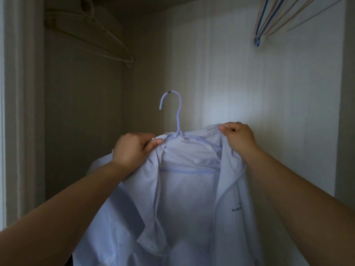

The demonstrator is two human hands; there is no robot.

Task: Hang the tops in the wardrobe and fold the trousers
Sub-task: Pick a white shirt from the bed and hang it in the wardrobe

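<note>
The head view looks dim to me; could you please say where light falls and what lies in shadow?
In the head view, a soft bright patch lies on the wardrobe's back wall right of the lilac hanger; the left corner, with the white wire hangers, is in shadow; the pale shirt shows no glare.

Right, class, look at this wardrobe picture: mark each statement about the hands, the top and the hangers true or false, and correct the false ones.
1. The left hand and the right hand both grip the top. True.
2. The hanger inside the top is hooked on a rail. False: its hook stands free in the air, touching nothing.
3. The white hangers at upper left are bare. True.
4. The blue and pink hangers at upper right carry clothes. False: they hold nothing.
</note>
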